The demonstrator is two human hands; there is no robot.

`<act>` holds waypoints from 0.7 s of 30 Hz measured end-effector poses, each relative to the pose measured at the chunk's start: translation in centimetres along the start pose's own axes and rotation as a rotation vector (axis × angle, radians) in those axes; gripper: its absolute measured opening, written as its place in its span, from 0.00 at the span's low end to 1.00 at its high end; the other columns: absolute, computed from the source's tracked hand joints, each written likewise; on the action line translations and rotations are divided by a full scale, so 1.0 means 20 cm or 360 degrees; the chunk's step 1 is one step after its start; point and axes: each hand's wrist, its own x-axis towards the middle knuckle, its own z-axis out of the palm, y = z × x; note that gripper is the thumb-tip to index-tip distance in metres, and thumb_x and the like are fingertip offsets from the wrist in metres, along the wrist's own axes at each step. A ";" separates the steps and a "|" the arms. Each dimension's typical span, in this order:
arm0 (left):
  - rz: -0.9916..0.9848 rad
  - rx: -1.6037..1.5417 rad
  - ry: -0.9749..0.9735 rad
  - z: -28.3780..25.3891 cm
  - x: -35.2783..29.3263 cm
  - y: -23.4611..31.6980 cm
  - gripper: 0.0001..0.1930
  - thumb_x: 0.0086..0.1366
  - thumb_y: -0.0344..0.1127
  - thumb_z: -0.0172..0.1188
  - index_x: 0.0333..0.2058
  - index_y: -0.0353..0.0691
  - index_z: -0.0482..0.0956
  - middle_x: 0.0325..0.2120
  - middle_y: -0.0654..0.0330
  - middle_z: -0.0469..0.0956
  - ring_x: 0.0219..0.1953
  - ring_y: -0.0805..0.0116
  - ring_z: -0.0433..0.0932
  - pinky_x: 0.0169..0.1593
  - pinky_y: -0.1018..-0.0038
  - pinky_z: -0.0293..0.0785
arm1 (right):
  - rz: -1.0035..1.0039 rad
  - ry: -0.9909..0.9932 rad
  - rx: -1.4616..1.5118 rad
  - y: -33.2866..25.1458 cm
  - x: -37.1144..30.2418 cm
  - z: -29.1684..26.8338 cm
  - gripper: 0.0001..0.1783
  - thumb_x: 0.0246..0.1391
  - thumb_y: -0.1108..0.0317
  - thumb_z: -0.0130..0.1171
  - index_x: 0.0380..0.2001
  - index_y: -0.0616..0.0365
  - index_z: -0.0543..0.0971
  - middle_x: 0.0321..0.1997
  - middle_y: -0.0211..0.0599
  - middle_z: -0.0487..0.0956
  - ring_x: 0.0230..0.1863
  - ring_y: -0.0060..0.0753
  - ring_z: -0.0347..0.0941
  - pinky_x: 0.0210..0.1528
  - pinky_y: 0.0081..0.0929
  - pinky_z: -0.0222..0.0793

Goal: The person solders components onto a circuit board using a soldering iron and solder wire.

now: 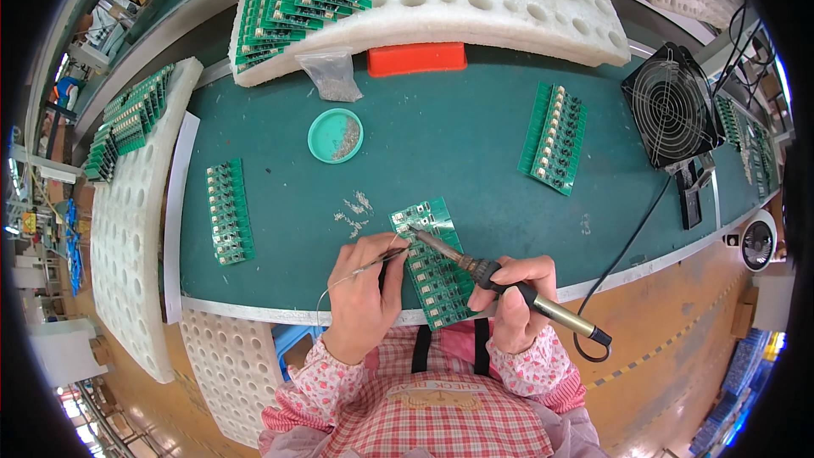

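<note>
A green circuit board [437,284] with a row of small white parts lies at the bench's near edge. My right hand [519,297] is closed around a soldering iron [555,312], whose tip reaches the board's upper part. My left hand [365,293] is closed, pinching what look like tweezers [379,261] beside the board's left edge. A thin solder wire [326,290] runs through that hand toward the iron's tip. Just beyond lie small loose whitish bits [354,212]. Farther off is a round green dish [313,142] with tiny parts in it.
Other boards lie at left [229,212] and right [555,140]. At the back, a white foam block [500,21] bears stacked boards, with a red tray [415,59] and plastic bag [332,76] before it. A black fan [672,106] stands right; the iron's cord [632,242] crosses the bench.
</note>
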 end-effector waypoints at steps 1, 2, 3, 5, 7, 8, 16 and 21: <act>-0.0003 -0.0005 -0.0002 0.00 0.00 0.00 0.11 0.55 0.18 0.65 0.38 0.34 0.80 0.40 0.56 0.82 0.37 0.55 0.79 0.41 0.67 0.74 | 0.0021 0.0019 -0.0018 -0.01 0.00 0.00 0.11 0.67 0.66 0.52 0.45 0.62 0.69 0.27 0.38 0.77 0.25 0.22 0.75 0.28 0.22 0.72; 0.0007 0.0012 -0.0013 -0.01 0.00 0.00 0.10 0.58 0.19 0.63 0.39 0.35 0.79 0.38 0.55 0.82 0.37 0.55 0.79 0.41 0.67 0.75 | 0.0041 0.0036 -0.0036 -0.01 0.00 0.00 0.10 0.67 0.68 0.52 0.44 0.62 0.69 0.27 0.38 0.78 0.24 0.22 0.75 0.28 0.21 0.72; 0.0018 0.0028 -0.0025 -0.01 0.00 0.00 0.09 0.61 0.20 0.62 0.40 0.35 0.78 0.37 0.54 0.82 0.37 0.54 0.80 0.41 0.67 0.75 | 0.0045 0.0036 -0.0040 -0.02 0.00 0.00 0.10 0.67 0.68 0.52 0.44 0.62 0.69 0.27 0.38 0.78 0.24 0.22 0.75 0.28 0.21 0.72; 0.0012 0.0024 -0.0023 -0.01 0.01 0.01 0.09 0.60 0.20 0.62 0.39 0.35 0.78 0.37 0.54 0.82 0.37 0.54 0.80 0.41 0.67 0.75 | 0.0194 0.0189 -0.0258 -0.04 -0.02 0.00 0.07 0.64 0.72 0.53 0.42 0.63 0.71 0.25 0.37 0.79 0.22 0.21 0.75 0.25 0.20 0.70; 0.0004 0.0022 -0.0020 -0.01 0.00 0.00 0.08 0.60 0.20 0.62 0.39 0.35 0.78 0.37 0.54 0.82 0.37 0.54 0.80 0.41 0.67 0.75 | 0.0241 0.0151 -0.0310 -0.06 0.00 0.01 0.06 0.63 0.73 0.54 0.41 0.64 0.73 0.24 0.36 0.79 0.21 0.21 0.74 0.25 0.20 0.69; -0.0009 -0.0001 -0.0010 -0.01 0.00 0.00 0.10 0.58 0.19 0.63 0.39 0.35 0.79 0.38 0.55 0.82 0.37 0.55 0.79 0.41 0.67 0.74 | 0.0282 0.0116 -0.0360 -0.07 0.00 0.01 0.05 0.61 0.75 0.55 0.40 0.64 0.74 0.22 0.35 0.78 0.20 0.20 0.74 0.24 0.20 0.68; -0.0008 -0.0014 -0.0019 0.00 0.00 -0.01 0.13 0.56 0.18 0.64 0.40 0.36 0.80 0.40 0.56 0.82 0.36 0.55 0.78 0.41 0.67 0.74 | 0.0230 0.0009 -0.0573 -0.05 0.02 0.01 0.05 0.58 0.76 0.59 0.38 0.62 0.76 0.19 0.31 0.77 0.18 0.18 0.72 0.23 0.20 0.65; 0.0009 -0.0001 -0.0022 0.00 0.00 -0.01 0.14 0.56 0.18 0.64 0.41 0.37 0.80 0.39 0.56 0.81 0.36 0.55 0.78 0.41 0.66 0.74 | 0.0195 -0.0005 -0.0664 -0.05 0.02 0.03 0.05 0.58 0.74 0.61 0.38 0.61 0.77 0.19 0.31 0.77 0.18 0.19 0.72 0.23 0.20 0.65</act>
